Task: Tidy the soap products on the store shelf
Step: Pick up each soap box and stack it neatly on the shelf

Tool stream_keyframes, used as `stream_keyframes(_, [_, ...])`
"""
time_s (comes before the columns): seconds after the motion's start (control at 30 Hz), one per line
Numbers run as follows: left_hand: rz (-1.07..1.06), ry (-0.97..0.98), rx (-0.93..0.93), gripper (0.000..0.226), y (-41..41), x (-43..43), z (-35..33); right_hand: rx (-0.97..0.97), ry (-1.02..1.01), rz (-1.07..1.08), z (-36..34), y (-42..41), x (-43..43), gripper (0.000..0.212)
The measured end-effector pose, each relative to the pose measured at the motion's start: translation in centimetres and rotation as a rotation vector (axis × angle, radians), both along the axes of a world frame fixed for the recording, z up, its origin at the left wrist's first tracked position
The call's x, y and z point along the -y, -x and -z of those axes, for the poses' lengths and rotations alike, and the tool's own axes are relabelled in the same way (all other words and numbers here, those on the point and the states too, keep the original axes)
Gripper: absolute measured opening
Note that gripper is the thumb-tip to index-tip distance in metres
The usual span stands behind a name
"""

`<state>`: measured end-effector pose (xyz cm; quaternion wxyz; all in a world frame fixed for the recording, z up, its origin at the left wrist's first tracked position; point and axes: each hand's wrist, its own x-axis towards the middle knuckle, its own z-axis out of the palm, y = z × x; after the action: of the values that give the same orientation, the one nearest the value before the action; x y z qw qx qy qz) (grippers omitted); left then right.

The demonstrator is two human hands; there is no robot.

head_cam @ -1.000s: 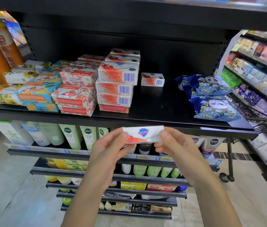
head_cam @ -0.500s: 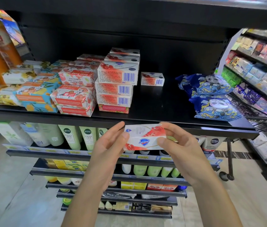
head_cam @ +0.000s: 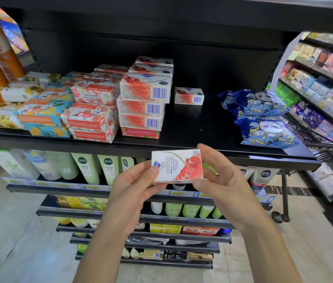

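Held soap box (head_cam: 177, 166) sits between the left hand (head_cam: 133, 193) and right hand (head_cam: 222, 186), just in front of the shelf (head_cam: 192, 127) edge. On the shelf, the stack of boxed soaps (head_cam: 145, 94) is mid-left, with a lone box (head_cam: 189, 96) beside it on the right, goat soap packs (head_cam: 92, 111) to the left, and panda packs (head_cam: 263, 119) far right.

2 bare forearms show at the near edge - slim, uncovered - with left hand (head_cam: 133, 190) and right hand (head_cam: 222, 186) bare too, fingernails trimmed short.

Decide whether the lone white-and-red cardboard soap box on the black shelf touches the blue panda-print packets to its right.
Apart. The head view shows bare shelf between the lone soap box and the blue packets.
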<state>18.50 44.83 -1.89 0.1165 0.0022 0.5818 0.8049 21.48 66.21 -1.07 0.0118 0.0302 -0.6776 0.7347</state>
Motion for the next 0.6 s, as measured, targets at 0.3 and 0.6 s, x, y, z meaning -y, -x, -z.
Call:
stream_keyframes(0.3, [-0.023, 0.026, -0.043, 0.044, -0.25, -0.05, 0.08, 0.096, -0.054, 0.180, -0.49, 0.05, 0.83, 0.040])
stream_keyframes(0.6, [-0.043, 0.051, -0.059, 0.037, -0.35, -0.13, 0.11, 0.016, -0.030, 0.137, -0.56, -0.30, 0.85, 0.037])
